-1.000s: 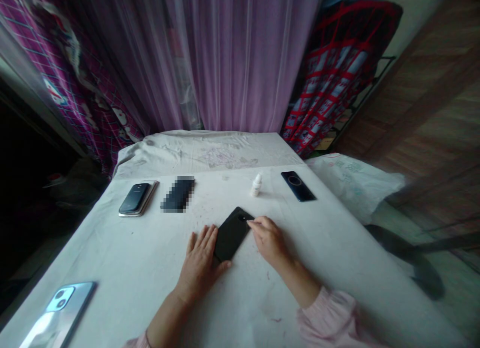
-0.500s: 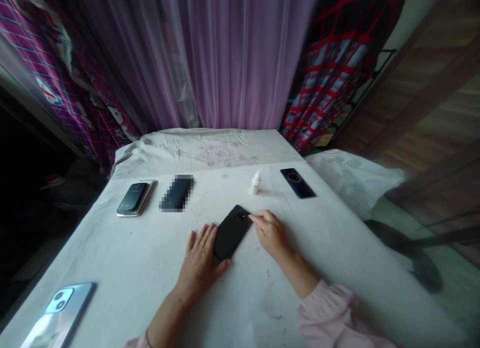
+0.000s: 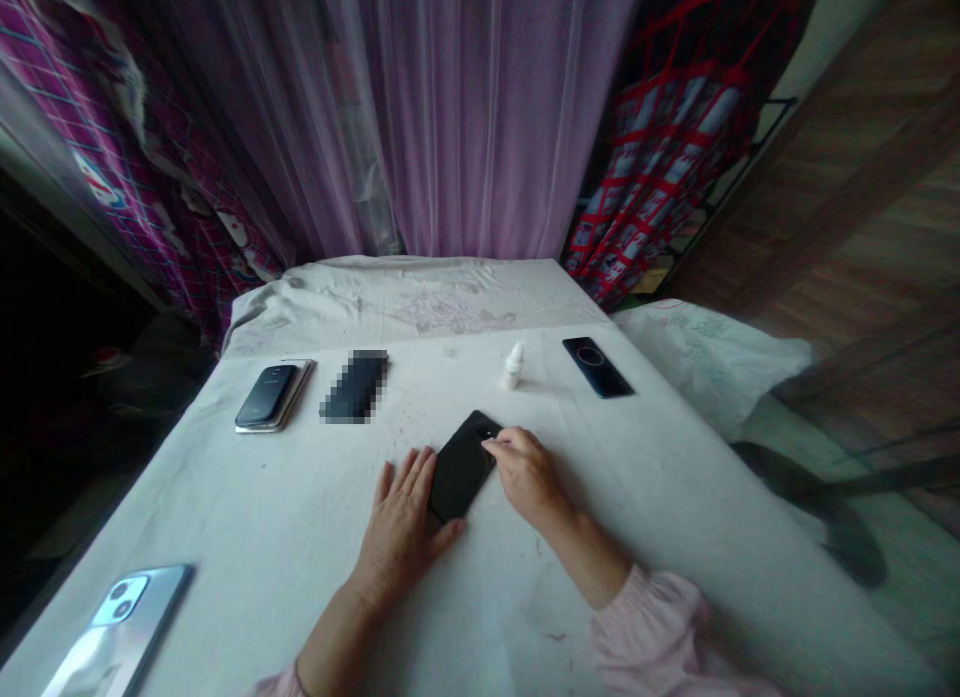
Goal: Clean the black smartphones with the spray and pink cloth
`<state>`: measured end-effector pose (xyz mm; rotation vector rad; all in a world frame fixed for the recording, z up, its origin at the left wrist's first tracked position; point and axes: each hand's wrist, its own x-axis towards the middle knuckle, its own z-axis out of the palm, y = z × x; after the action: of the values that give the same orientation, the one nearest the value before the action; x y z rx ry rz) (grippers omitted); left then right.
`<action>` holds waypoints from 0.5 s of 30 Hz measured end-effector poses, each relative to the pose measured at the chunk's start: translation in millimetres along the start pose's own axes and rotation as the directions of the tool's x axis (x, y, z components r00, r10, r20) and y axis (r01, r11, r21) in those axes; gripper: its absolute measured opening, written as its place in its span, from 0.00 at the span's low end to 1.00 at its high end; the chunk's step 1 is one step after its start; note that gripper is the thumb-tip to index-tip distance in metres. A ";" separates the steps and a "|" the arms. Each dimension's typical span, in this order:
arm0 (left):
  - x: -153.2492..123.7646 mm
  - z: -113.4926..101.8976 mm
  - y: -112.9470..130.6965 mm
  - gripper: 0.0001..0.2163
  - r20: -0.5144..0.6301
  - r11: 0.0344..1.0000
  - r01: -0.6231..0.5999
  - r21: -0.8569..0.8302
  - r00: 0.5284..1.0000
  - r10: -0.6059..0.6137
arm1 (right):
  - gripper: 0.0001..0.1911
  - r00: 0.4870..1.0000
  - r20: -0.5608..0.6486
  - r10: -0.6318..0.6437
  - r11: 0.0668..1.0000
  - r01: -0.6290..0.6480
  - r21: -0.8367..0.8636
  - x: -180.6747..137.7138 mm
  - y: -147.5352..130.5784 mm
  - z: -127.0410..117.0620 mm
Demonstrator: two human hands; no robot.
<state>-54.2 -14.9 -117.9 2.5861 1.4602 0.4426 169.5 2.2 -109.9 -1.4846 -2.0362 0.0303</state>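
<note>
right hand (image 3: 529, 477) has slid onto black phone (image 3: 459, 469) at its camera corner, loosely open, fingertips pressing, left hand (image 3: 401, 522) flat and open, thumb against phone's near end, phone lying mid table (image 3: 300, 497), white bottle (image 3: 513, 365) beyond

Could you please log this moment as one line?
left hand: flat, touching black phone | right hand: fingertips on its camera end | nearby: white dropper bottle

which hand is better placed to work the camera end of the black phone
Right, probably: the right hand has fingers on the camera end of the black phone; the left hand lies flat at its near end.
</note>
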 end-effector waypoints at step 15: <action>-1.0 1.0 0.4 0.36 -0.040 1.000 -0.009 0.005 0.999 0.009 | 0.15 0.996 0.069 -0.056 0.998 0.057 -0.008 2.8 -12.1 -1.3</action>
<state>-54.0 -16.0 -119.0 2.6035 1.4643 0.4954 159.3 -0.2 -103.2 -1.4497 -2.1347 0.0488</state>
